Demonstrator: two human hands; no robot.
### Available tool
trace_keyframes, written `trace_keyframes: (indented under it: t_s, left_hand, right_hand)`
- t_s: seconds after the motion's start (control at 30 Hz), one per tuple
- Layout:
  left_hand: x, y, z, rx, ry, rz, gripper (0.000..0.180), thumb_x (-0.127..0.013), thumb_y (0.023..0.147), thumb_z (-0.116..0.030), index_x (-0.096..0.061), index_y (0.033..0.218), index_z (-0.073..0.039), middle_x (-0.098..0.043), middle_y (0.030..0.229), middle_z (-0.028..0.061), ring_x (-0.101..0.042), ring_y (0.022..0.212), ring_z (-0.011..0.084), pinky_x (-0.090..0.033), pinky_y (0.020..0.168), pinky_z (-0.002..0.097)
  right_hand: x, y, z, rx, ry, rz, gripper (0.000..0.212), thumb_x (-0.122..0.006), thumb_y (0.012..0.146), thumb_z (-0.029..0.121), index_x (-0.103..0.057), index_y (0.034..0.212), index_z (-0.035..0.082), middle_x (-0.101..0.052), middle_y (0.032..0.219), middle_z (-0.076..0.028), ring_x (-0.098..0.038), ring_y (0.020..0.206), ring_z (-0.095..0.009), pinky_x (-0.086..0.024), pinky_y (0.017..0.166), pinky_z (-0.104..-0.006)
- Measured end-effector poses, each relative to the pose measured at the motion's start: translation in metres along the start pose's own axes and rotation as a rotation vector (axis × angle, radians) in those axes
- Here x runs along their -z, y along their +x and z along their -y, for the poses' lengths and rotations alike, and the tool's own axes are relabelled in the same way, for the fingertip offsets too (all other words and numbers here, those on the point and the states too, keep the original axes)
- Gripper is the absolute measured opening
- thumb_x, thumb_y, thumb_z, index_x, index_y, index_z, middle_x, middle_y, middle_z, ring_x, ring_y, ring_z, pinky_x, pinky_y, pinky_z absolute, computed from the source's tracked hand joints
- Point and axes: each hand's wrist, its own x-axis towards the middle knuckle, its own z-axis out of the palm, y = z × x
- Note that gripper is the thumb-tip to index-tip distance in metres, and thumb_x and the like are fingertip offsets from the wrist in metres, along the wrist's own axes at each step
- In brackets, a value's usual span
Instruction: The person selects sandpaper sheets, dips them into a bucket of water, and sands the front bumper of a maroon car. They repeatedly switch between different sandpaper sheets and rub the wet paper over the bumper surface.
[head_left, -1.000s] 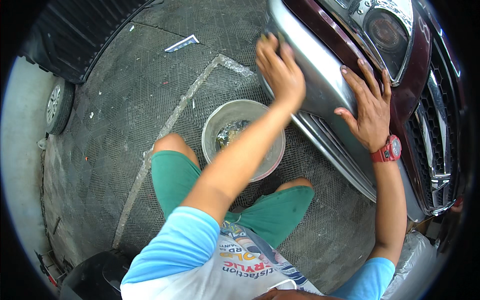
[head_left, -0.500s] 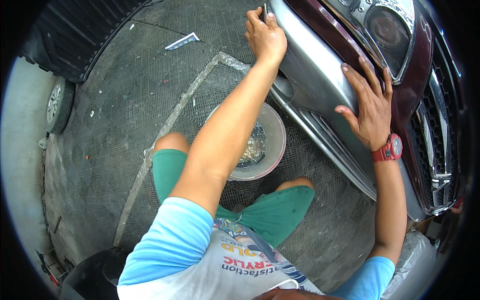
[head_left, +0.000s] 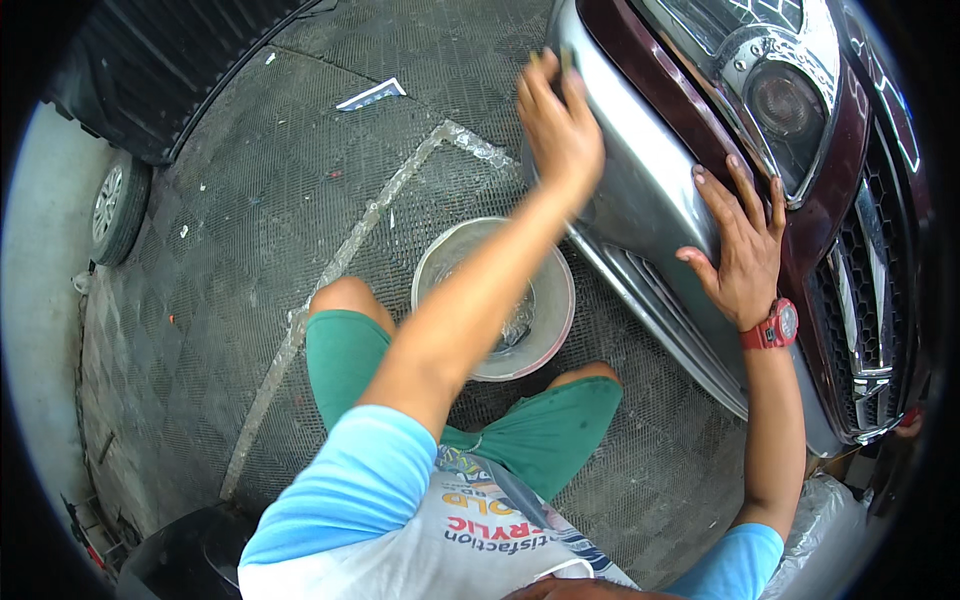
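Observation:
A grey primed front bumper [head_left: 640, 140] of a dark maroon car runs along the right side. My left hand [head_left: 562, 130], smeared by motion, is at the bumper's outer left edge, its fingers bent around a small thin dark piece mostly hidden by them. Against the bumper's upper part and the maroon edge below the headlight [head_left: 790, 105], my right hand [head_left: 742, 245] lies flat, fingers spread, holding nothing. A red watch [head_left: 775, 325] is on that wrist. Below my left forearm, a round pale bucket [head_left: 560, 310] holding water stands between my knees.
The grille [head_left: 855, 300] lies right of my right hand. A paper scrap [head_left: 372, 95] is on the dark textured floor mat [head_left: 250, 220]. At the far left are a loose wheel [head_left: 120, 210] and a black ribbed panel [head_left: 170, 70]. Clear plastic [head_left: 820, 520] lies at lower right.
My left hand has moved nearer along the bumper's edge. My right hand stays in place on the bumper. The whole view has shifted slightly, with more of the headlight and bucket showing.

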Motion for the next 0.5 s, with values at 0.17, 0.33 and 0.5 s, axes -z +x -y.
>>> trace_keyframes:
  t_s: [0.17, 0.33, 0.5]
  left_hand:
    - [0.008, -0.047, -0.003, -0.265, 0.109, 0.031, 0.047, -0.06, 0.114, -0.026, -0.049, 0.153, -0.003, -0.049, 0.155, 0.028, -0.046, 0.146, 0.0491, -0.03, 0.124, 0.0614]
    - [0.004, 0.084, 0.027, 0.316, -0.045, 0.162, 0.039, -0.055, 0.115, -0.029, -0.055, 0.142, -0.001, -0.065, 0.141, 0.0293, -0.058, 0.133, 0.0503, -0.043, 0.116, 0.0581]
    - [0.012, -0.07, -0.01, -0.133, 0.033, 0.017, 0.046, -0.06, 0.114, -0.026, -0.051, 0.151, -0.001, -0.047, 0.156, 0.0323, -0.045, 0.148, 0.0498, -0.029, 0.125, 0.0599]
  right_hand:
    - [0.003, -0.001, -0.002, -0.008, -0.007, 0.024, 0.086, -0.052, 0.099, 0.08, -0.056, 0.16, 0.02, -0.066, 0.157, -0.003, -0.04, 0.164, -0.026, -0.009, 0.139, -0.0578]
    - [0.002, 0.004, 0.002, 0.012, 0.006, 0.007, 0.085, -0.053, 0.1, 0.079, -0.056, 0.161, 0.019, -0.067, 0.156, -0.003, -0.041, 0.164, -0.026, -0.009, 0.139, -0.0568]
    - [0.001, 0.0, 0.0, 0.001, -0.004, 0.027, 0.085, -0.054, 0.1, 0.079, -0.056, 0.16, 0.019, -0.068, 0.156, -0.003, -0.042, 0.163, -0.027, -0.009, 0.139, -0.057]
